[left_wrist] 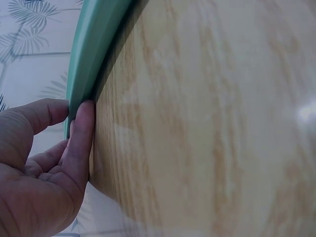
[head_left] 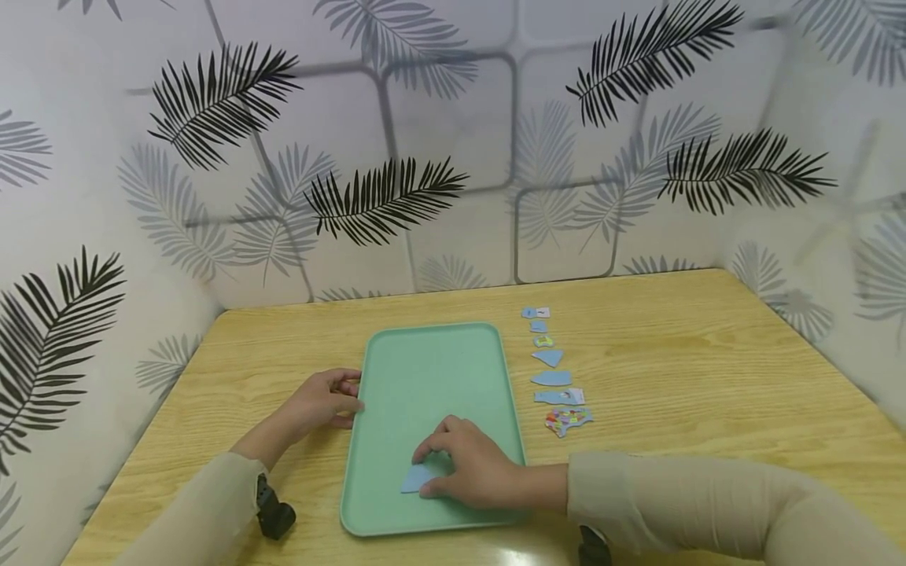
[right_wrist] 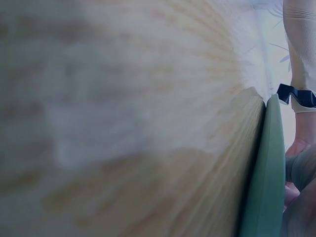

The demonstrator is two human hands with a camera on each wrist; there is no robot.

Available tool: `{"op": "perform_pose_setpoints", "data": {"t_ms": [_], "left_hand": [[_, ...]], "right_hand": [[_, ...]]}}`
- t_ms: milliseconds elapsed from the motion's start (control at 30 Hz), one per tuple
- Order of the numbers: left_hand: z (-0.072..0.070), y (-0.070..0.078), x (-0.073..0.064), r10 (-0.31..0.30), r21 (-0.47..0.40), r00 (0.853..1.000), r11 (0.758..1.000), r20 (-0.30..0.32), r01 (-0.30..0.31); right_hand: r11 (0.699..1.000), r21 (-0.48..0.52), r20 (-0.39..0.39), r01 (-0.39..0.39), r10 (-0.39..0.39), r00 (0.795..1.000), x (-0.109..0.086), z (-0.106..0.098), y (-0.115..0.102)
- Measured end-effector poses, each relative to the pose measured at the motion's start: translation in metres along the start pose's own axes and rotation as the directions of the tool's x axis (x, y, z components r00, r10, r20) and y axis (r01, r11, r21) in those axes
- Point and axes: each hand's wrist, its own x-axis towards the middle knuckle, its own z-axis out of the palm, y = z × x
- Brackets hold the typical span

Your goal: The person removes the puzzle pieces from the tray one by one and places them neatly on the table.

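A green rectangular tray (head_left: 425, 369) lies on the wooden table. At its left edge my left hand (head_left: 322, 402) grips the rim; in the left wrist view, the fingers of that hand (left_wrist: 47, 163) lie on both sides of the tray's rim (left_wrist: 91, 54). Low in the tray, my right hand (head_left: 480, 469) pinches a flat light blue puzzle piece (head_left: 414, 478) between thumb and fingers. Part of that piece is hidden by the hand. The right wrist view shows mostly table, with the tray edge (right_wrist: 264, 192) and part of the right hand (right_wrist: 302, 202).
Right of the tray, several flat pieces stand in a column: a colourful printed piece (head_left: 569, 419) nearest, light blue pieces (head_left: 550, 378) above it, and a small yellow-green one (head_left: 543, 341). A leaf-patterned wall (head_left: 467, 228) rises behind the table (head_left: 672, 354).
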Motion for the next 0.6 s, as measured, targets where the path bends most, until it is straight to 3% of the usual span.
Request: {"op": "perform_pose_setpoints", "data": {"t_ms": [433, 600], "left_hand": [[-0.0005, 0.0004, -0.0009, -0.008, -0.002, 1.000, 1.000, -0.002, 0.008], [-0.0007, 0.0008, -0.0008, -0.009, -0.001, 1.000, 1.000, 0.003, 0.009]], "right_hand": [[0.997, -0.047, 0.016, 0.064, -0.063, 0.998, 0.0003, -0.0005, -0.0029], [0.998, -0.040, 0.028, 0.056, -0.055, 0.998, 0.0013, -0.0017, -0.0037]]}}
